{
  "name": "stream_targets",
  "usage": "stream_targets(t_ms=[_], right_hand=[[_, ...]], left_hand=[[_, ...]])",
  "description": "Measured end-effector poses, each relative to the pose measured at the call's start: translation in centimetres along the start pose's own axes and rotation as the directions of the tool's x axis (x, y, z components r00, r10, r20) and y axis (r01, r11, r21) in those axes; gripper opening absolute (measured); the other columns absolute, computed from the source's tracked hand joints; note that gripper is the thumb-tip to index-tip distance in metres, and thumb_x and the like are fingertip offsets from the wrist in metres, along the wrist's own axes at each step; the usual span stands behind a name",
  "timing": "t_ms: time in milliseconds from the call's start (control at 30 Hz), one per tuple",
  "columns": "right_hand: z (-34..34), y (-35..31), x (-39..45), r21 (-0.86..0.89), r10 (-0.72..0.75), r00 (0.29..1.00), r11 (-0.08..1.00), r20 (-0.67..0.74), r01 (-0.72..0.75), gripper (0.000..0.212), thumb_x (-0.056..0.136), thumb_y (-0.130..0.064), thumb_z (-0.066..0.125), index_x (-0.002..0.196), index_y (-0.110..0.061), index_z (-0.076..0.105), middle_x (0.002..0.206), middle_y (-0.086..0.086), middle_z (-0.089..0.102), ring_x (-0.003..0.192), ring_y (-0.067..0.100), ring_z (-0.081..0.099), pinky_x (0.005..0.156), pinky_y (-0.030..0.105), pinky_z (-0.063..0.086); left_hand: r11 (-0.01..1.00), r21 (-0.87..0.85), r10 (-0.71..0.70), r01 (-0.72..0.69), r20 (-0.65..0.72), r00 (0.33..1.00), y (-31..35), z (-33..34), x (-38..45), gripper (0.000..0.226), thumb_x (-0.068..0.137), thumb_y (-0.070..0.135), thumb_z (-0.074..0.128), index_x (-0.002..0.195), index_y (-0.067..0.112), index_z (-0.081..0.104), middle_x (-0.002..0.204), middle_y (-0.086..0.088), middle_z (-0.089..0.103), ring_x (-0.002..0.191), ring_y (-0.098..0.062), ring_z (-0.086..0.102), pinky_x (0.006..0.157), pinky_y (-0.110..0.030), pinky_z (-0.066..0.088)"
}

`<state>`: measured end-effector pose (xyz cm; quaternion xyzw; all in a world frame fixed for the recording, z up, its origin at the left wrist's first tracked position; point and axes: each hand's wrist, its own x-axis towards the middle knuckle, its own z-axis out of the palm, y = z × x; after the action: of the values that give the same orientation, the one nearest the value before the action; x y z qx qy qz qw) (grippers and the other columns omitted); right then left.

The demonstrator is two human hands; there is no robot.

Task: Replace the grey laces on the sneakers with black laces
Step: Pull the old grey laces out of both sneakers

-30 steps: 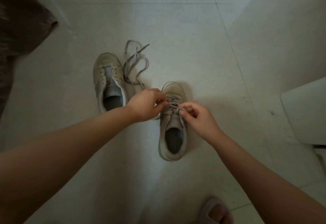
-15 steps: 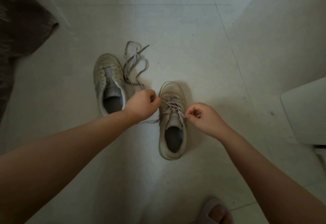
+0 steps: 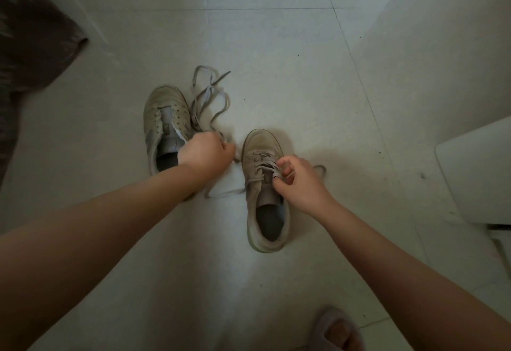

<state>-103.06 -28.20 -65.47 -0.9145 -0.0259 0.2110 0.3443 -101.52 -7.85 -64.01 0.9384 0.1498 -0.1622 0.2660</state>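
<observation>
Two hands worked the laced sneaker (image 3: 265, 184) at frame centre, toe pointing up-frame: right hand (image 3: 301, 184) pinched its grey lace (image 3: 265, 166); left hand (image 3: 206, 154), further left, gripped a loose end.

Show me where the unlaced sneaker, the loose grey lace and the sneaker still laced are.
Unlaced sneaker (image 3: 163, 118): head view, on its perforated upper beside the tongue.
Loose grey lace (image 3: 218, 114): head view, on a loop lying on the floor.
Laced sneaker (image 3: 261, 143): head view, on its toe cap.

Tiled floor (image 3: 276, 46) under sneakers (image 3: 265, 193), lace (image 3: 210, 96)
</observation>
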Motion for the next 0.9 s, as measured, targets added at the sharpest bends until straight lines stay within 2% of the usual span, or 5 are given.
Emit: stream_targets(t_ms=[100,267,400,500,900], right_hand=[[-0.1,0.0,-0.2,-0.02,-0.021,1.0,1.0,-0.021,0.02,0.034,0.084,-0.027,0.066,0.116,-0.02,0.057,0.103,0.002,0.049,0.079,0.012,0.052,0.079,0.025,0.044],[-0.9,-0.7,0.1,-0.054,-0.105,0.988,0.994,-0.113,0.099,0.014,0.085,-0.034,0.065,0.097,-0.028,0.067,0.096,-0.007,0.054,0.072,0.008,0.054,0.077,0.027,0.047],[-1.0,-1.4,0.8,-0.127,-0.196,0.979,0.974,-0.05,0.188,0.013,0.084,-0.026,0.068,0.096,-0.023,0.072,0.094,-0.009,0.049,0.081,0.011,0.054,0.076,0.025,0.043],[-0.5,-2.0,1.4,-0.166,-0.277,0.961,0.948,-0.003,0.272,0.014,0.083,-0.019,0.067,0.096,-0.018,0.072,0.096,-0.003,0.052,0.091,0.018,0.057,0.082,0.032,0.047],[-0.5,-3.0,2.9,-0.419,-0.359,0.905,0.803,0.23,0.425,0.014,0.087,-0.011,0.054,0.099,-0.008,0.062,0.115,0.008,0.053,0.108,0.027,0.049,0.09,0.041,0.041]], left_hand=[[0.955,0.257,0.051,-0.151,0.358,0.932,0.9,-1.8,-0.9,0.038,0.093,0.039,0.046,0.065,0.014,0.054,0.067,-0.002,0.064,0.056,-0.014,0.057,0.056,-0.025,0.047],[0.938,0.202,-0.005,-0.283,0.821,0.57,2.6,-2.0,-2.8,0.033,0.095,0.037,0.051,0.085,0.008,0.063,0.078,-0.003,0.069,0.055,-0.012,0.065,0.063,-0.025,0.058],[0.856,0.353,0.087,-0.377,0.621,0.779,3.3,-1.4,-2.5,0.038,0.097,0.033,0.043,0.067,0.012,0.053,0.066,0.0,0.061,0.054,-0.012,0.059,0.061,-0.027,0.053],[0.836,0.383,0.251,-0.394,0.37,0.894,2.7,-1.0,-1.7,0.027,0.095,0.031,0.042,0.088,0.013,0.06,0.088,-0.003,0.062,0.079,-0.021,0.061,0.067,-0.031,0.048],[0.957,-0.181,0.285,-0.226,0.448,0.847,1.3,1.3,-2.2,0.037,0.087,0.043,0.059,0.064,0.016,0.049,0.062,0.002,0.048,0.058,-0.011,0.043,0.06,-0.025,0.037]])
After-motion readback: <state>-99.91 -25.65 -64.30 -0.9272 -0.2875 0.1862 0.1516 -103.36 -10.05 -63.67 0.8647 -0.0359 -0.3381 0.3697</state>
